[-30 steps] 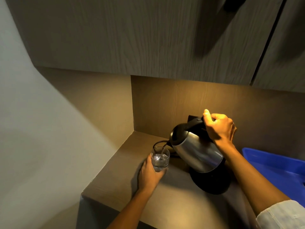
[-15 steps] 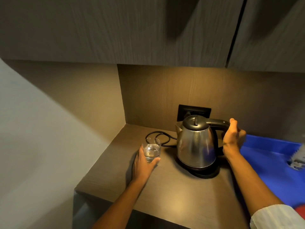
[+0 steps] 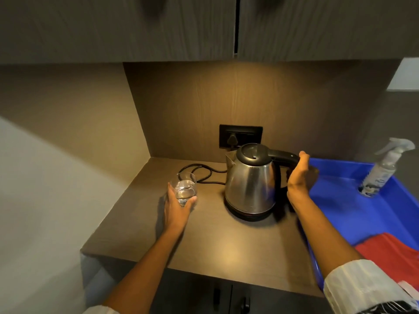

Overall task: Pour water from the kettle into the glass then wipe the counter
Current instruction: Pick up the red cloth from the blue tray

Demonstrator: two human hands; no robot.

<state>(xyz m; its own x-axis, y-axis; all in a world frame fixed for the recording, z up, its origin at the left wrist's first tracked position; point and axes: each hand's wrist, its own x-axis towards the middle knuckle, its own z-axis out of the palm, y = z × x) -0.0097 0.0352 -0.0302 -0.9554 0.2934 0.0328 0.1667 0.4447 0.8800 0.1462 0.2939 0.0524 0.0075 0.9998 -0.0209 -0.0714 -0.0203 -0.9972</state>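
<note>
A steel kettle with a black lid and handle stands upright on its black base on the brown counter. My right hand is at the end of the kettle's handle, palm turned toward it and fingers loosened, thumb touching the top of the handle. A small clear glass holding water stands on the counter to the left of the kettle. My left hand is wrapped around its lower part from the near side.
A blue tray lies to the right of the kettle, with a spray bottle and a red cloth in it. The black cord runs behind the glass to a wall socket. Cupboards hang overhead.
The kettle was tilted over the glass and pouring; it now stands upright on its base. My right hand's grip on the handle has loosened. My left hand still holds the glass.
</note>
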